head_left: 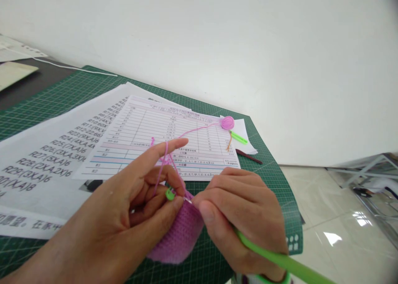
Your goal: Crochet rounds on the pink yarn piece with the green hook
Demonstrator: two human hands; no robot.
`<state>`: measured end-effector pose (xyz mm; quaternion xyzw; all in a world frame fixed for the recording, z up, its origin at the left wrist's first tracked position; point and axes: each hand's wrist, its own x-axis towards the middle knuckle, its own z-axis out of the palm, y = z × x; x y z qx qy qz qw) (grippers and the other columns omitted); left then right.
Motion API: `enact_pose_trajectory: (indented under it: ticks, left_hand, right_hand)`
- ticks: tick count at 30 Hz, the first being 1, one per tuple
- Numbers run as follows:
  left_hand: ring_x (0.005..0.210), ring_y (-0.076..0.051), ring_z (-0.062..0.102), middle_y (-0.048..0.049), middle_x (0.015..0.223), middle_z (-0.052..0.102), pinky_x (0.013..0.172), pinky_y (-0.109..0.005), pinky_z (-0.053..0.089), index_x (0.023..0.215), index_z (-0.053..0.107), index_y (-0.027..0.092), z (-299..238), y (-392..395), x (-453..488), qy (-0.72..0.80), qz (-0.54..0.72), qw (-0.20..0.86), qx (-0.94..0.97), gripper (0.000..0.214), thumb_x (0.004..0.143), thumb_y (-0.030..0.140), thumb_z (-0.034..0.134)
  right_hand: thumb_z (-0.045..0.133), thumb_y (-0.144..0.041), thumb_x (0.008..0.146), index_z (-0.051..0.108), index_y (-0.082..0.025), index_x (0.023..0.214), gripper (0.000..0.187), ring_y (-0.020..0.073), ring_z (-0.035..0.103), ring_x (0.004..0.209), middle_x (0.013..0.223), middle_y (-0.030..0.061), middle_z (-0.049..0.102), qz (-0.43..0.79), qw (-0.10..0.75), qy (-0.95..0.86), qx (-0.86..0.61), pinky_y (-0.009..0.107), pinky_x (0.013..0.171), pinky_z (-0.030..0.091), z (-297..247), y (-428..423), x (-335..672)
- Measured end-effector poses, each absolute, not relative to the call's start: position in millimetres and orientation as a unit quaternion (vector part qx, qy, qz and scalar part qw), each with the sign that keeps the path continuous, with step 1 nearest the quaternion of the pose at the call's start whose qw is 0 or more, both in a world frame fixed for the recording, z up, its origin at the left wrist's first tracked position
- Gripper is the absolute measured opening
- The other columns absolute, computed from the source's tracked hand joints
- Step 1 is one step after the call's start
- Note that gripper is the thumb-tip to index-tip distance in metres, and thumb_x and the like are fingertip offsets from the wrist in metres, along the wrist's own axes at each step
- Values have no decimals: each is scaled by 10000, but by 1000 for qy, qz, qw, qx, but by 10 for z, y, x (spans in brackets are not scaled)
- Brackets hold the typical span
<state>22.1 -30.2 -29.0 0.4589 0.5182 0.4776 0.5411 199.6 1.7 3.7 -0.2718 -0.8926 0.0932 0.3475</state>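
On a green cutting mat point(267, 180), printed pattern sheets point(161, 139) and a ball of pink yarn point(227, 122) lie beyond our hands. Our left hand point(124, 192) pinches a rounded pink crocheted piece point(182, 234), yarn looped over its raised forefinger, while our right hand point(239, 217) closes around a green crochet hook point(280, 261), tip at the piece's edge.

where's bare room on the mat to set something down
Bare mat shows right of the chart, below the dark tool; a strip lies behind the sheets. Crowded: the far corner by the yarn ball and small green tool, and the front, where the left hand and right hand with its green hook work the crochet.
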Motion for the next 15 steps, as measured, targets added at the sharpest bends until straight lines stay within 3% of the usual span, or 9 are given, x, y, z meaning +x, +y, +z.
enact_pose_trajectory:
  ticks: [5, 12, 15]
  left_hand:
    - [556, -135, 625, 31, 811, 710, 476, -178, 514, 1408, 482, 381, -338, -299, 206, 569, 461, 443, 518, 622, 823, 398, 695]
    - [507, -133, 616, 49, 751, 706, 397, -155, 474, 1384, 490, 418, -290, -244, 203, 547, 469, 506, 474, 648, 785, 386, 735]
    - [507, -129, 614, 51, 759, 701, 421, -163, 490, 1361, 507, 423, -336, -245, 181, 561, 471, 458, 503, 617, 784, 389, 724]
  right_hand:
    - [431, -175, 970, 547, -174, 598, 390, 86, 399, 468, 532, -30, 526, 20, 354, -890, -285, 292, 503, 349, -58, 44, 1898]
    - [428, -194, 972, 484, -183, 595, 382, 70, 397, 472, 518, -45, 484, 87, 393, -873, -275, 262, 515, 337, -57, 110, 1940]
    - [409, -203, 980, 476, -187, 588, 398, 71, 382, 467, 519, -47, 483, 66, 376, -881, -280, 266, 517, 335, -47, 102, 1919]
